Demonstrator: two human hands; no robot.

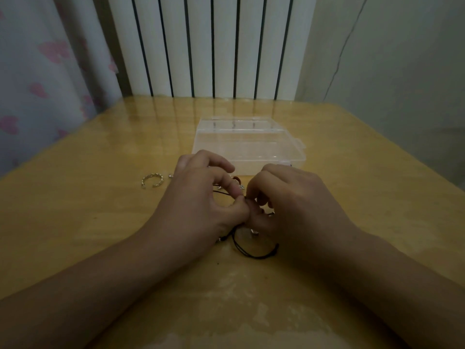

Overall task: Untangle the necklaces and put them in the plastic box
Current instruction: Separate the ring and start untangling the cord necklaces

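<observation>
Head view: both hands' fingers (240, 201) pinching black-cord necklaces (254, 250); no legible writing.

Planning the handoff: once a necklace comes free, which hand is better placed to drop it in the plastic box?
Probably the right hand: the plastic box lies just beyond its knuckles, slightly rightward. The left hand sits further from it; both pinch the black cord necklaces.

Yellow wooden table (100, 222), glossy, with worn pale patches near the front edge. Open silver ring (152, 180) lying on it at left. White ribbed radiator (214, 46) behind. Curtain (37, 71) with pink hearts at far left.
</observation>
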